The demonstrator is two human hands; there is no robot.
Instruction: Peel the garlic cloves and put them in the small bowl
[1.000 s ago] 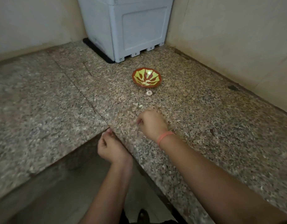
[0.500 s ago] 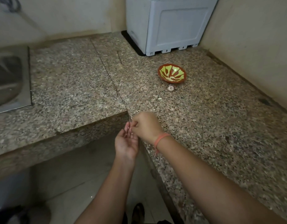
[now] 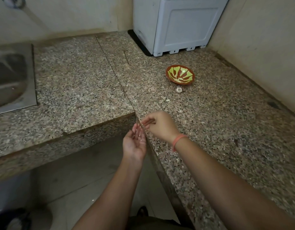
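Note:
The small bowl (image 3: 180, 74), red-brown with a yellow-green pattern, stands on the granite counter (image 3: 226, 130) near the back right. A pale garlic piece (image 3: 178, 90) lies just in front of it, and a smaller pale bit (image 3: 168, 100) lies a little nearer. My left hand (image 3: 135, 143) is held palm up against the counter's inner corner edge, fingers straight, with a few tiny pale scraps on it. My right hand (image 3: 160, 126), with a pink band on its wrist, hovers at the edge with curled fingers bunched over the left fingertips. Anything it pinches is too small to see.
A grey plastic appliance (image 3: 175, 24) stands in the back corner on a black mat. A steel sink (image 3: 12, 77) is set in the counter at far left. Walls close the back and right sides. The floor (image 3: 87, 180) shows below between the two counter runs.
The view swung left, bringing the sink in. My right hand came off the counter to its edge. My left hand turned palm up and opened beneath the right fingertips.

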